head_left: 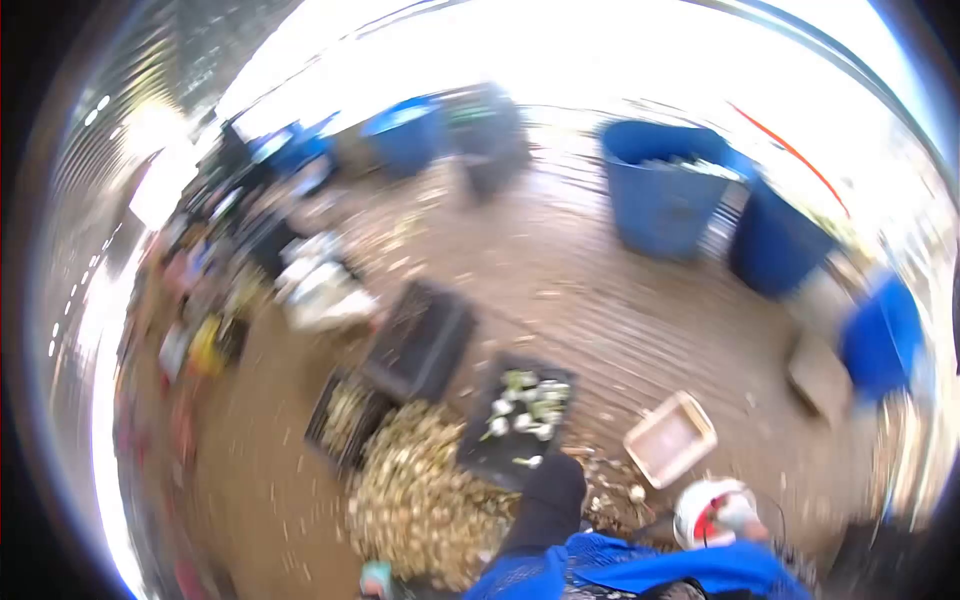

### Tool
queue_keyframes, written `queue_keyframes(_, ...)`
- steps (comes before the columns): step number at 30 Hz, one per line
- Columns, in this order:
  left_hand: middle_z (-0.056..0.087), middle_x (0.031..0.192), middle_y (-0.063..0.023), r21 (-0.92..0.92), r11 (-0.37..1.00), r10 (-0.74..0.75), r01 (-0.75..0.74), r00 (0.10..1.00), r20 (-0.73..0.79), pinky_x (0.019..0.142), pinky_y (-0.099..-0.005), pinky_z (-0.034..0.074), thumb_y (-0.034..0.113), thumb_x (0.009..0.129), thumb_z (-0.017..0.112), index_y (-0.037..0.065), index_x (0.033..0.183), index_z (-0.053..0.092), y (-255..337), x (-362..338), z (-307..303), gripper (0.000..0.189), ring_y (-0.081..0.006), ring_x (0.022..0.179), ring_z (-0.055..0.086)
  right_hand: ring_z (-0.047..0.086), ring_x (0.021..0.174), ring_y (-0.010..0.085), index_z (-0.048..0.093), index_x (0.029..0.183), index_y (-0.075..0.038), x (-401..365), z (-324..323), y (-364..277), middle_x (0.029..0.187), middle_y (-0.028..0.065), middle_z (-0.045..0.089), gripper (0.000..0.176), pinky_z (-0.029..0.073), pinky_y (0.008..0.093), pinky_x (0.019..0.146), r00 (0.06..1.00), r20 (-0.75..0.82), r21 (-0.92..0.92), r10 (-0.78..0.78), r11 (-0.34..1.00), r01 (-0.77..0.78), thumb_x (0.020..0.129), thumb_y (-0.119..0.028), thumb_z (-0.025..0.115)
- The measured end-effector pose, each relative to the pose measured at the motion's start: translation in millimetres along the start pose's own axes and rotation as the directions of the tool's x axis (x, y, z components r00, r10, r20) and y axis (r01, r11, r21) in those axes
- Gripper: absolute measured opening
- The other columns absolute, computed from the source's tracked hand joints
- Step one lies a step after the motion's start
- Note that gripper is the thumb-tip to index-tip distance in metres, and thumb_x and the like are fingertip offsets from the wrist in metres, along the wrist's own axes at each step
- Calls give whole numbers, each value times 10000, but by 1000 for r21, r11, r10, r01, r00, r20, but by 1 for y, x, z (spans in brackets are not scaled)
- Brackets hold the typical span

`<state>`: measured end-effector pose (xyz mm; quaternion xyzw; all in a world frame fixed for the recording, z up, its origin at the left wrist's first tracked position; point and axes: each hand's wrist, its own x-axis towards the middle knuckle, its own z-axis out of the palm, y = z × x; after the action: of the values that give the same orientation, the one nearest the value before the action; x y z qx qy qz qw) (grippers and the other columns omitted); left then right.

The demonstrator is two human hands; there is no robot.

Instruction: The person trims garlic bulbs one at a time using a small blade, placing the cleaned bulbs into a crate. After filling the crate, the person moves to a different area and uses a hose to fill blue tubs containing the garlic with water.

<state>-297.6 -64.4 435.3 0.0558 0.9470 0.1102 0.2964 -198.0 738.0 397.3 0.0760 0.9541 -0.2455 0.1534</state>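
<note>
Motion blur smears the whole view. At the lower right, my right hand [745, 522] appears as a pale blurred shape at a white bucket [690, 510] with something red in it; its fingers cannot be made out. A small teal and pale shape [375, 578] at the bottom edge, beside the heap of pale bulbs [420, 490], may be my left hand, but too little shows to tell. Blue cloth [650, 565] covers my lap, and a dark-clad knee [555, 490] reaches a black crate [490, 450] holding white bulbs with green stems.
A shallow pale tray [670, 440] lies right of the crate. Further left are a dark upturned crate [420, 340], a crate of bulbs [345, 415] and white sacks [320, 285]. Large blue tubs [660, 200] stand beyond, others at the right. Debris litters the wet floor.
</note>
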Motion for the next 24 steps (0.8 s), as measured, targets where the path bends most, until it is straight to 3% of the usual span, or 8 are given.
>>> queue_keyframes(1,596,821,-129,-375,854,-335,360,933,132,685,-380,460,196,834,458,84,933,613,12,29,-28,215,-282,741,565,591,754,291,634,924,-84,-11,21,26,848,108,632,283,478,373,666,956,260,-28,132,991,-129,729,-281,579)
queue_keyframes(3,589,807,-118,-607,586,-524,538,822,222,669,-369,457,193,839,456,84,940,610,53,102,-81,214,-267,724,557,602,863,283,634,993,-74,-5,0,-7,948,117,636,329,475,383,736,683,620,-101,385,903,-418,719,-244,568)
queue_keyframes(7,575,779,-96,-639,592,-495,491,847,192,636,-346,451,185,848,450,83,956,604,147,232,-138,214,-237,690,541,584,909,338,582,1105,-86,23,49,45,964,155,623,426,450,422,784,897,404,418,181,835,-357,704,-227,553)
queue_keyframes(11,562,750,-74,-631,663,-417,403,899,136,604,-324,445,178,856,445,82,972,598,234,355,-198,214,-207,656,526,576,937,347,564,1107,-79,140,-118,-23,972,171,613,413,450,409,781,704,639,-164,310,949,-269,714,-204,532)
queue_keyframes(14,551,729,-57,-617,709,-358,340,928,100,579,-307,440,173,863,442,81,983,594,299,430,-268,214,-185,630,514,603,879,319,609,984,-49,178,-182,-1,902,205,621,272,473,346,753,840,210,436,500,721,-538,777,-207,532)
queue_keyframes(16,544,715,-46,-606,742,-320,286,946,55,563,-296,437,169,868,439,81,991,591,345,479,-325,215,-170,613,506,512,684,143,596,970,-39,195,-164,66,820,21,599,198,429,292,602,803,84,840,590,392,-376,800,-22,497)
queue_keyframes(17,541,708,-41,-604,752,-311,266,950,31,555,-290,436,167,870,438,81,995,589,357,491,-347,215,-163,604,502,475,673,110,591,982,-27,199,-205,65,826,-7,583,224,416,263,589,727,174,909,664,176,-379,799,30,476)
queue_keyframes(24,517,658,-2,-692,722,-135,-25,975,-176,498,-251,425,154,885,429,79,1022,579,421,544,-483,217,-111,544,474,523,693,131,573,957,-35,272,-282,202,814,25,598,142,443,262,626,611,-128,991,781,126,47,851,-86,493)
